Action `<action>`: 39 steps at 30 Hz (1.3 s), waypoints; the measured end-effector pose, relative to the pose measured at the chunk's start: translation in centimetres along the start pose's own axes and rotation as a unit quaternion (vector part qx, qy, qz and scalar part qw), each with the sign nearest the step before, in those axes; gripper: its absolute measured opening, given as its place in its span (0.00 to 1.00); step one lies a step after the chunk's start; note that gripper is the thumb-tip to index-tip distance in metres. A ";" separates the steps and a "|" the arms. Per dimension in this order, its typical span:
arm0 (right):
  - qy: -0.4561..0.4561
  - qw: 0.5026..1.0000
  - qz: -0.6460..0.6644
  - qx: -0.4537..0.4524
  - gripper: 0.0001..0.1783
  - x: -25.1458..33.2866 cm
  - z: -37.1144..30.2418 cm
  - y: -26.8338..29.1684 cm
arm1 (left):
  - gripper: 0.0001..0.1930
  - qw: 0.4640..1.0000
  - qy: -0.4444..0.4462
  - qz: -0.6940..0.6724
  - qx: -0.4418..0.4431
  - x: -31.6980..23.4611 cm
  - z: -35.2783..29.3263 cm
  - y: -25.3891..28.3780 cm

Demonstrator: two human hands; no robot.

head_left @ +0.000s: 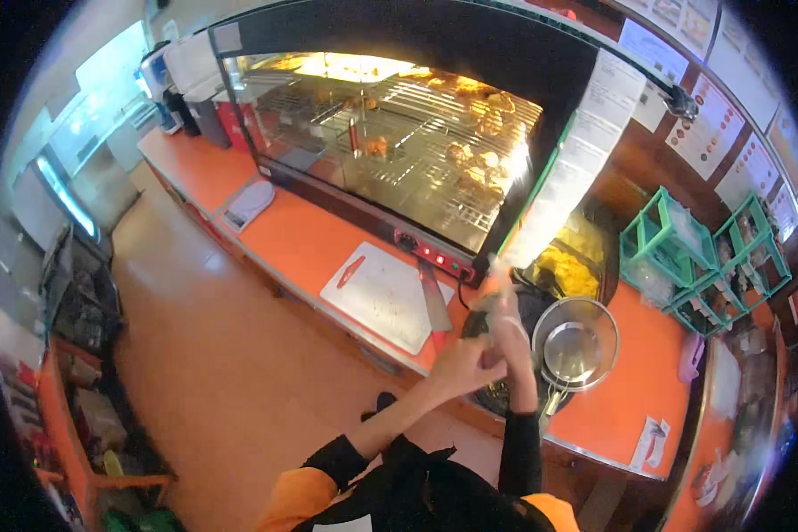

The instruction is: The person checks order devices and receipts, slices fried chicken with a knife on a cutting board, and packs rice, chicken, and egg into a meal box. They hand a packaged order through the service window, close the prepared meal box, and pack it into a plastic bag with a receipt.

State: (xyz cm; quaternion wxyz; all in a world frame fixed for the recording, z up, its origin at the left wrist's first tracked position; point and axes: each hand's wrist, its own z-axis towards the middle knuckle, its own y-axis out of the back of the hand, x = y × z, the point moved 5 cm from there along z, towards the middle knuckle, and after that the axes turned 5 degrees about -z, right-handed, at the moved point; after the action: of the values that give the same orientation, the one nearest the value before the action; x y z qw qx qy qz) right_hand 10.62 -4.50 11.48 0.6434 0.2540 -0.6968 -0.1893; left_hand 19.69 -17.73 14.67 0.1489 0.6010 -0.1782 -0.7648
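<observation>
My left hand reaches across to my right wrist, its fingers curled and closed against it. What they grip, if anything, is hidden. My right hand points away over the counter, and its fingers are smeared by motion. A thin, pale, see-through film shows around it, perhaps a plastic glove; the blur hides its shape. Just right of my hands lies a round metal strainer with a wire handle, over a dark round pan. To their left a knife rests at the edge of a white cutting board.
Behind the board stands a lit glass warming cabinet with browned food on racks. Yellow food sits beside it. Green plastic baskets stand at the right. A small scale lies on the orange counter at the left.
</observation>
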 end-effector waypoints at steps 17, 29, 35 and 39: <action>-0.048 0.956 0.285 -0.049 0.34 8.1 -2.9 -3.1 | 0.13 0.974 -0.137 -0.049 0.172 2.0 3.6 4.7; 0.000 0.878 0.437 -0.196 0.39 17.2 3.1 -8.3 | 0.08 0.913 -0.245 -0.129 0.299 5.0 5.2 14.3; 0.115 0.915 0.121 -0.367 0.26 25.3 4.3 -7.0 | 0.07 0.911 -0.291 -0.167 0.239 6.5 6.5 19.8; 0.244 0.806 -0.278 -0.463 0.21 33.7 9.9 -2.8 | 0.10 0.930 -0.199 -0.125 0.281 9.8 7.7 24.5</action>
State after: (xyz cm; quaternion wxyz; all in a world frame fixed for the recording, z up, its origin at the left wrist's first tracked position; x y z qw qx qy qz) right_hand -0.37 -27.52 35.77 0.7532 0.1469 -0.2462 -0.5920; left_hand 10.23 -43.15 18.91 -0.1612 0.4710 -0.3354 -0.7998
